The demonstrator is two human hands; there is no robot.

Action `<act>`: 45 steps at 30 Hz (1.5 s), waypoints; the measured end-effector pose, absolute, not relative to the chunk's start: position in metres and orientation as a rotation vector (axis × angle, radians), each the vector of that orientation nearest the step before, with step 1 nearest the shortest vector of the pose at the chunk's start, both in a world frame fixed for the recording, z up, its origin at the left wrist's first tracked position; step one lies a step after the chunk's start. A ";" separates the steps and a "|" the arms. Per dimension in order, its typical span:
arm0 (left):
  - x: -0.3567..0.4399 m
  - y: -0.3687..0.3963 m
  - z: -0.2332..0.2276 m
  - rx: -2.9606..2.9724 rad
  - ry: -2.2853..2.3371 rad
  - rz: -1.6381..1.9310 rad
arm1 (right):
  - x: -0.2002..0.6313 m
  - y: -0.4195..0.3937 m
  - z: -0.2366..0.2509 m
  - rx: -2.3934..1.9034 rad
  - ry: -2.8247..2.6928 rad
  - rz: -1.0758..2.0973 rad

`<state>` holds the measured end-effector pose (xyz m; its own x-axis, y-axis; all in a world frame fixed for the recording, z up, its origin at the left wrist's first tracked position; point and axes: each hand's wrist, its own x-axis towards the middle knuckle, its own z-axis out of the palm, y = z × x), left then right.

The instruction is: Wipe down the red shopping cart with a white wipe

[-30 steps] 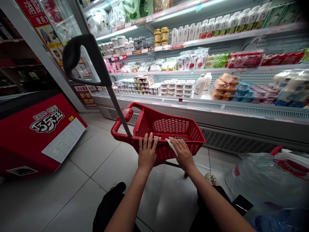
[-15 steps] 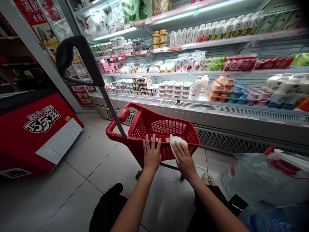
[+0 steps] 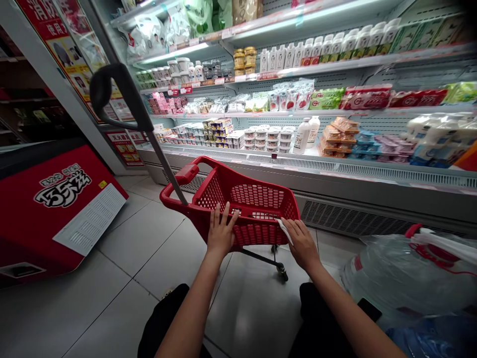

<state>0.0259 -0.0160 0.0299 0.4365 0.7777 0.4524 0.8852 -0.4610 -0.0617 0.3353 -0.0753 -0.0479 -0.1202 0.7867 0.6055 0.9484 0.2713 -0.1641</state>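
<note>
A red plastic shopping cart (image 3: 261,234) with slotted basket walls stands in front of me. Its dark grey handle (image 3: 143,112) rises at the left on a long pole. My left hand (image 3: 220,234) lies on the near rim of the basket, fingers spread and holding nothing. At the right end of that same side, my right hand (image 3: 302,246) presses a white cloth (image 3: 284,230) to the basket near its corner. Most of the cloth is hidden under my fingers; only a strip shows at their left edge.
A lit refrigerated shelf (image 3: 238,164) full of dairy goods runs behind the cart. A red freezer (image 3: 82,219) stands at left. Large wrapped water bottles (image 3: 402,273) sit close on my right, with a dark phone (image 3: 368,310) beside them. Caster wheels (image 3: 282,271) show under the basket.
My right hand has slid right along the basket's near side with the cloth, towards the corner. The left hand has shifted slightly left with the cart, whose front wheel now shows more.
</note>
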 end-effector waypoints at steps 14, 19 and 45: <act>0.075 -0.037 -0.008 -2.231 -1.809 -0.694 | 0.291 -0.103 -0.033 -1.186 -2.221 -0.122; 0.062 -0.027 -0.006 -2.175 -1.944 -0.742 | 0.279 -0.106 -0.031 -1.106 -2.257 -0.092; 0.012 -0.034 -0.006 -2.195 -1.934 -0.664 | 0.236 -0.112 -0.037 -1.087 -2.232 -0.015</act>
<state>0.0117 -0.0339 -0.0056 0.0756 0.9073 0.4136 0.9700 -0.1631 0.1804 0.2362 -0.1116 -0.0370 -0.4475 0.7010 0.5554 0.7083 0.6569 -0.2584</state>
